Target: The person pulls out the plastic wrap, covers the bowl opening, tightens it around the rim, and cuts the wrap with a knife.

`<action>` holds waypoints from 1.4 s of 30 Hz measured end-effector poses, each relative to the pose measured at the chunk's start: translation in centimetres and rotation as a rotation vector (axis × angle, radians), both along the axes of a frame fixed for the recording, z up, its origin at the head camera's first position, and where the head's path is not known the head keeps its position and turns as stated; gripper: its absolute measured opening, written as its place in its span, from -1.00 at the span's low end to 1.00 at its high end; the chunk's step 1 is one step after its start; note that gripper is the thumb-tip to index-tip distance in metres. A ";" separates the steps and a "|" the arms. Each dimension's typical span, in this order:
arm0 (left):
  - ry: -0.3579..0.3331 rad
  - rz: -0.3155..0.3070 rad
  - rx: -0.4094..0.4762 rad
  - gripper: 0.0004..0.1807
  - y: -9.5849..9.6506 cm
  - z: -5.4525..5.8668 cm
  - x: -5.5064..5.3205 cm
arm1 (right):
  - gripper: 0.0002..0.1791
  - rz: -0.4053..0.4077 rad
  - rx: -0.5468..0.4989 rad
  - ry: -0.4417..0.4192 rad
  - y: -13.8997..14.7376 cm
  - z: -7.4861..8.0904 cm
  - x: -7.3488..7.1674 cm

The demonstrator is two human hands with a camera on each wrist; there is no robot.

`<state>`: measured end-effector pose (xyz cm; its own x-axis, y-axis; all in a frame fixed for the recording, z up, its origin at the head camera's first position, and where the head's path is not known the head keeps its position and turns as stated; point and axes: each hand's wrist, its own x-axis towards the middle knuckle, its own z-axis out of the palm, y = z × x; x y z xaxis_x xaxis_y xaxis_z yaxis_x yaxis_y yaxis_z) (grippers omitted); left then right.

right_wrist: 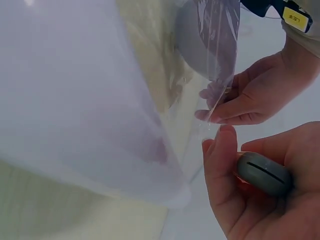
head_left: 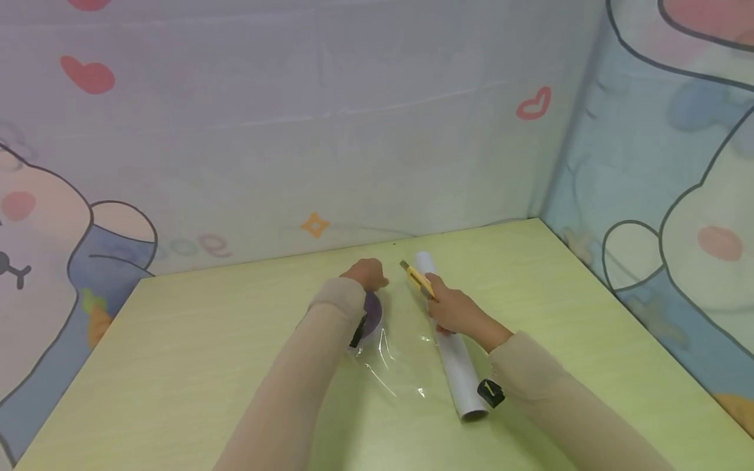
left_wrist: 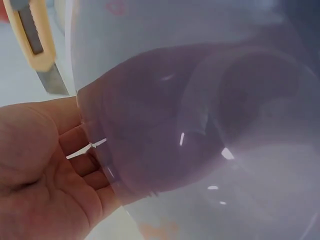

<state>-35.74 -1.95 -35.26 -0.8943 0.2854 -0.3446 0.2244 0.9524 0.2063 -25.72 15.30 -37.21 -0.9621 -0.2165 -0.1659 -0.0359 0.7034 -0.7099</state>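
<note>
My right hand grips a yellow utility knife with its blade extended. The knife's grey end shows in the right wrist view. This hand lies over a long white roll. Clear plastic film spreads to the left of that roll. My left hand pinches the film's edge; in the left wrist view its palm is bare and the fingers run behind the film. Beneath the left wrist is a round purple and white thing, partly hidden by the sleeve; its kind is unclear.
Everything lies on a pale yellow-green table. A printed cloth wall rises at the table's back edge, and another printed panel stands along the right side. Small black devices are strapped near both wrists.
</note>
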 end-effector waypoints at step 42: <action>0.092 -0.058 -0.070 -0.51 0.8 -0.5 -0.9 | -0.42 0.112 0.333 0.004 -1.8 0.4 0.5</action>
